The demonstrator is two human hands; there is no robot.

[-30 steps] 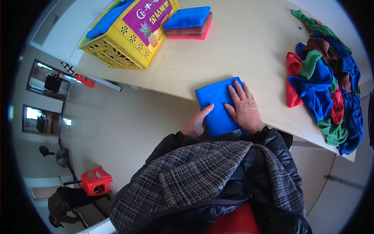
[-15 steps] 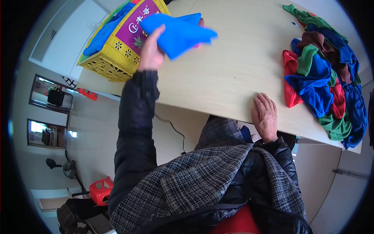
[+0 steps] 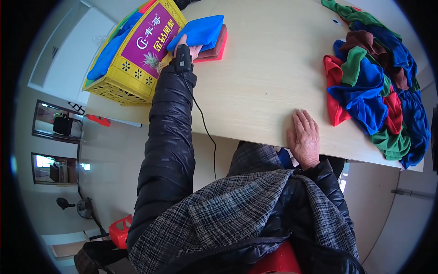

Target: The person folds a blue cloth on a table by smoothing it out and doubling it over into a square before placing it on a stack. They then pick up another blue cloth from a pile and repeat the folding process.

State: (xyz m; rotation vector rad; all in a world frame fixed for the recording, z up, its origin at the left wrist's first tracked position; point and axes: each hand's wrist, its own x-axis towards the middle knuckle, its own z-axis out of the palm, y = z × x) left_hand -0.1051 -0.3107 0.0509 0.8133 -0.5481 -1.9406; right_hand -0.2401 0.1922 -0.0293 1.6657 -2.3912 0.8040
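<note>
My left hand [image 3: 193, 49] reaches far across the wooden table [image 3: 264, 82] and grips the near edge of a folded blue cloth [image 3: 198, 31]. That cloth lies on top of a small stack of folded cloths [image 3: 218, 47], brown and red beneath it. The stack sits right beside a yellow plastic crate [image 3: 132, 68]. My right hand [image 3: 305, 139] rests flat on the table's near edge, fingers spread, holding nothing. It is closest to a heap of loose cloths [image 3: 374, 86] in red, blue, green and brown at the right.
The yellow crate holds more blue cloth [image 3: 109, 48] and carries a purple printed panel. A thin black cable [image 3: 204, 128] hangs from my left wrist over the table edge. A red object [image 3: 119, 228] stands on the floor at lower left.
The blue cloth was flat under both hands at the near edge. My left hand lifted it, carried it across the table and set it on the stack. My right hand stayed near the edge.
</note>
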